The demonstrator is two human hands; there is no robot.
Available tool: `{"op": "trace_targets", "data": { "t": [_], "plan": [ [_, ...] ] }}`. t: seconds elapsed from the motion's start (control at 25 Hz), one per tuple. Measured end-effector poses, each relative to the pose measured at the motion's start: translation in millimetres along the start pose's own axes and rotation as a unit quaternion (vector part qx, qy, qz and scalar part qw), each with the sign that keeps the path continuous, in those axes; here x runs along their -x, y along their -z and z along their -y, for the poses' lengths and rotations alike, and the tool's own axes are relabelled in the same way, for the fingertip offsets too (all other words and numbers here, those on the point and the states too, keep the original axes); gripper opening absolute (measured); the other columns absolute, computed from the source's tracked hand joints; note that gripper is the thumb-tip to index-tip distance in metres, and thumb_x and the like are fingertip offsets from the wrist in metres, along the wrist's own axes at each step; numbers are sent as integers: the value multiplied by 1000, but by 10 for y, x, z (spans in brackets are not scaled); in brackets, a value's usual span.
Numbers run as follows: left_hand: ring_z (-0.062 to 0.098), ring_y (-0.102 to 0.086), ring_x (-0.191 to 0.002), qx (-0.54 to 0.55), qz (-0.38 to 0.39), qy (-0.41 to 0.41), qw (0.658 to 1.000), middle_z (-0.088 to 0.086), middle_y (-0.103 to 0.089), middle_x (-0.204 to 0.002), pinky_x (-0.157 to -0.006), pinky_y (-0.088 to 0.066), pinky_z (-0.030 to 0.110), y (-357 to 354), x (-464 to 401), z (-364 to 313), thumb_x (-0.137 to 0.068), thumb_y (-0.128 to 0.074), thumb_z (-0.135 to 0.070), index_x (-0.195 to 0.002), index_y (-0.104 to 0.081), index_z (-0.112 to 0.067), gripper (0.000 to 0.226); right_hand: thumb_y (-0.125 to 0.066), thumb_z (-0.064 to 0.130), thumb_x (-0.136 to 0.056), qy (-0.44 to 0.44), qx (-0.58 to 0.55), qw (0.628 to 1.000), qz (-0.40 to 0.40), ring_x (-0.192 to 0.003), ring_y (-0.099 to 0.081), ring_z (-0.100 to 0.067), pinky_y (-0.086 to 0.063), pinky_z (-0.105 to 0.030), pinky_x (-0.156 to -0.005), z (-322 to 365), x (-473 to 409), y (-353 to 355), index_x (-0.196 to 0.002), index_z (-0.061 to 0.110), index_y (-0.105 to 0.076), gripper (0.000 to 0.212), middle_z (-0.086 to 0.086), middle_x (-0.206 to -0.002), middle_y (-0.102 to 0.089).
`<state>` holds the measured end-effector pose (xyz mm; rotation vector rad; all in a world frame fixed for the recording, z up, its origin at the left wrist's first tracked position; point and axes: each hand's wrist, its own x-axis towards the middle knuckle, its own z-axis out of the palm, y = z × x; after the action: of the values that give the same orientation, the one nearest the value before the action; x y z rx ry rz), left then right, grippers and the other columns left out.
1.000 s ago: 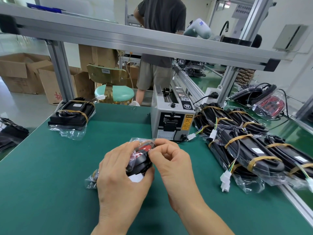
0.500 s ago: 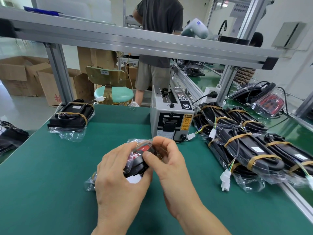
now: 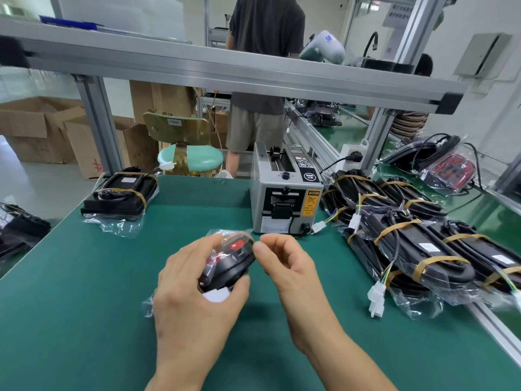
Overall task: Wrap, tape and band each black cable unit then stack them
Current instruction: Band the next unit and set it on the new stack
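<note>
Left hand (image 3: 194,289) — grip clamped round the bagged black cable unit (image 3: 225,266), held just above the green counter (image 3: 84,306), near the tape dispenser (image 3: 284,204). Right hand (image 3: 284,263) — fingers curled together at the bag's top edge; whether they pinch film cannot be told. Fold the film tight before taping. Beside the dispenser: banded units (image 3: 408,235); beyond, a stool (image 3: 190,159).
</note>
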<state>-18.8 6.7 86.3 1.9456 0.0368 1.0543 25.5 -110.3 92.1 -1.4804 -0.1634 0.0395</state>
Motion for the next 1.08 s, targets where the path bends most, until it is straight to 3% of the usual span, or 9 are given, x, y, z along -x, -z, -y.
{"op": "trace_targets", "data": {
  "t": [0.16,0.28,0.36,0.44,0.6,0.76,0.8,0.96,1.08],
  "plan": [
    [14,-61,-103,17,21,-11,1000,-23,-61,-110,-88,-50,48,58,-43,-8,-60,-75,-20,-109,-59,-42,57,-76,41,-58,1,90,996,17,-80,-58,2,-44,-9,-71,76,-4,-63,-85,26,-61,34,19,-79,-65],
    [18,-61,-105,18,54,-9,998,-14,-64,-110,-89,-50,47,71,-43,63,-57,-75,-18,-108,-66,-28,52,-77,29,-72,-63,46,997,23,-62,-51,2,-38,-4,-56,100,-118,-9,-75,23,-57,21,15,-68,-56],
    [16,-62,-105,41,67,8,997,-11,-66,-109,-92,-50,35,121,-51,111,-55,-77,-17,-109,-68,-23,55,-71,23,-82,-79,43,996,12,-66,-51,2,-37,-3,-58,78,-161,81,-81,22,-59,12,10,-77,-57],
    [8,-65,-99,125,53,70,988,-11,-70,-105,-86,-49,16,183,-88,157,-52,-79,-14,-104,-70,-32,56,-72,26,-83,-59,62,995,41,-87,-56,6,-40,-2,-74,22,-155,199,-99,25,-60,20,12,-98,-62],
    [17,-70,-90,418,34,191,887,5,-73,-102,-77,-55,24,234,-130,327,-54,-65,5,-102,-74,-22,56,-84,48,-55,37,276,941,194,-130,-35,11,-26,-8,-107,-3,-113,307,-141,38,-34,99,26,-139,-42],
    [22,-66,-101,526,102,285,795,12,-67,-118,-82,-56,31,221,-54,427,-60,-55,7,-105,-71,-15,52,-81,42,-53,142,372,911,105,-113,-51,-3,-33,-37,-104,107,-218,333,-119,35,-54,71,22,-115,-58],
    [21,-64,-107,498,119,301,805,11,-64,-123,-88,-54,31,247,-55,464,-62,-57,2,-108,-69,-13,49,-79,45,-55,171,425,884,92,-110,-49,-2,-28,-34,-102,129,-235,354,-116,37,-54,66,23,-111,-57],
    [-1,-44,-127,210,148,227,940,-15,-59,-129,-104,-32,23,403,-169,474,-59,-76,-33,-114,-64,-34,56,-79,47,-59,233,559,795,48,-106,-43,-4,-18,-29,-89,105,-260,369,-117,39,-54,64,21,-110,-53],
    [-13,-47,-116,87,192,134,968,-27,-60,-119,-93,-32,2,361,-273,379,-69,-84,-33,-108,-66,-40,43,-80,46,-58,233,579,778,72,-107,-44,-7,-15,-29,-87,44,-256,234,-118,38,-55,65,18,-112,-54]
  ]
}}
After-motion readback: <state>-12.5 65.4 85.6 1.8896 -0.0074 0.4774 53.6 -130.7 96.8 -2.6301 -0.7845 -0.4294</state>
